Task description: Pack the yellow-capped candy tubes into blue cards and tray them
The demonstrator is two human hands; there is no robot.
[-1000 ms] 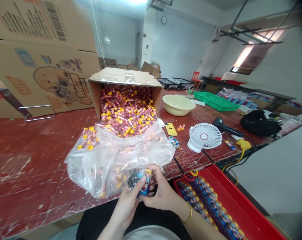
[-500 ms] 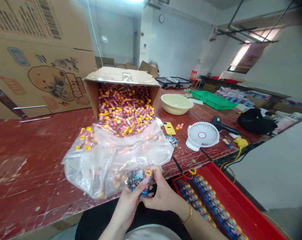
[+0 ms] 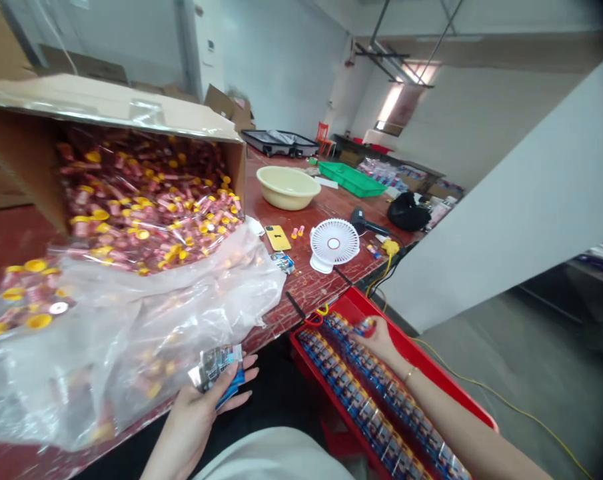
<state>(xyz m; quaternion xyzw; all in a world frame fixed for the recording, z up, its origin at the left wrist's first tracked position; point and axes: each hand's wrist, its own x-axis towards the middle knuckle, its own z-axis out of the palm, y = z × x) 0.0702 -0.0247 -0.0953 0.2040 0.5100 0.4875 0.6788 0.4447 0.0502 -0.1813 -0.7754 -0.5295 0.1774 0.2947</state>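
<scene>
My left hand [image 3: 206,400] holds several flat blue-and-silver wrappers [image 3: 220,370] between thumb and fingers, close to the table's front edge. Over the far end of a red tray [image 3: 451,400], my right hand [image 3: 378,340] is closed on a small wrapped bottle [image 3: 366,325]. Rows of wrapped bottles [image 3: 356,400] with yellow tops lie in that tray. At the left, a cardboard box [image 3: 238,167] on its side is full of pink bottles with yellow caps [image 3: 156,207]. Clear plastic [image 3: 181,320] spreads from its opening, with more bottles on it.
On the red table [image 3: 301,293] stand a cream basin [image 3: 288,190], a white fan [image 3: 334,243], a yellow phone [image 3: 278,238] and a green tray [image 3: 354,179]. A black dryer-like tool [image 3: 366,220] and cables lie at the right edge.
The view has turned right. My right hand has parted from my left and moved over the red tray with a wrapped bottle; my left hand has kept the wrappers.
</scene>
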